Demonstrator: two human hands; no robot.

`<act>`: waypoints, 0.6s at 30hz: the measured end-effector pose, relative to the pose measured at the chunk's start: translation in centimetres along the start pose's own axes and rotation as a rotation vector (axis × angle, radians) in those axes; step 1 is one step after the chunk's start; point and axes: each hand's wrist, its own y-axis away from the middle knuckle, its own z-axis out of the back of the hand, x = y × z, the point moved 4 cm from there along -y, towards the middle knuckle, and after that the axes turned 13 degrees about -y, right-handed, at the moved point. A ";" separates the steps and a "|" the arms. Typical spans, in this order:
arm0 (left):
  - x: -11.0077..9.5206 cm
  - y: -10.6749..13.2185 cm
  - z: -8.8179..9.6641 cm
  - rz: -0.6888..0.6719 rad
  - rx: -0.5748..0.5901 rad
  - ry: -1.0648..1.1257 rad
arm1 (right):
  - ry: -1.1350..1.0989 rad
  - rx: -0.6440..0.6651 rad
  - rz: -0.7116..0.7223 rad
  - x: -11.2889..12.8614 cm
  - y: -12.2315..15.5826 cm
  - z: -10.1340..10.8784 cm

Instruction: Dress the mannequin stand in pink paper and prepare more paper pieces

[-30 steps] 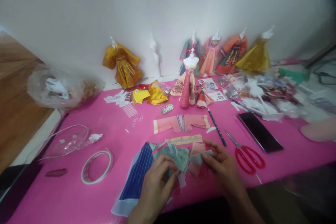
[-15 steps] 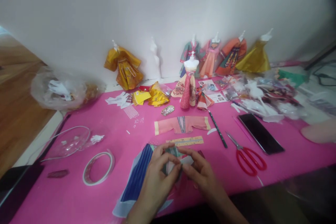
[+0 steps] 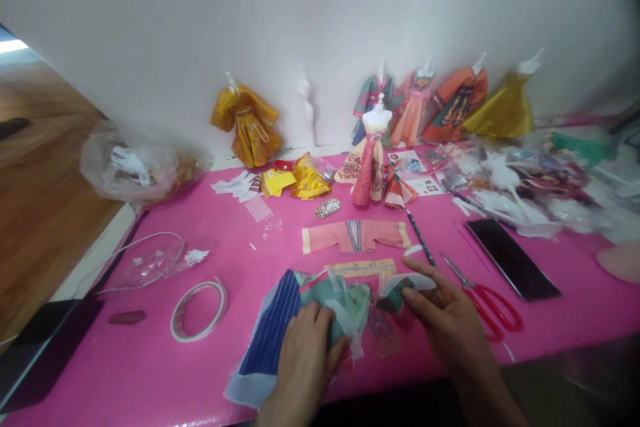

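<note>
The fingers (image 3: pixel 423 303) of our right hand (image 3: pixel 450 320) pinch a scrap (image 3: pixel 395 295) of green and white cloth between thumb and forefinger, just above the pink desk (image 3: pixel 165 380); our left hand (image 3: pixel 310 343) rests on a green cloth (image 3: pixel 325 290), its fingers bent over the near edge, though we cannot tell whether they grip it; the scrap is just beside the cloth, on its right.

Left of the cloth lies a blue striped piece (image 3: pixel 273 320), which meets its edge; beyond the cloth we have a yellow strip (image 3: pixel 363 269), and past that a pink jacket (image 3: pixel 375 238) spread flat with its sleeves out; a pencil (image 3: pixel 421 239) lies to the jacket's right.

By our right hand are the scissors (image 3: pixel 469 285), their red handles partly hidden behind it; a phone (image 3: pixel 513 259) lies beyond them; well to the left lies a tape roll (image 3: pixel 176 321); at the back a dummy (image 3: pixel 377 121) stands upright in a red and cream dress (image 3: pixel 369 170).
</note>
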 end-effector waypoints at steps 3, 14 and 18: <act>0.0 -0.1 -0.8 0.029 0.012 0.020 | -0.001 0.010 -0.015 -0.4 0.1 0.1; 4.9 1.7 1.4 0.347 -0.094 0.619 | 0.028 -0.012 -0.022 -0.2 0.7 -0.5; 6.8 3.1 2.0 0.502 -0.134 0.810 | 0.037 -0.016 -0.050 -0.2 0.9 -1.0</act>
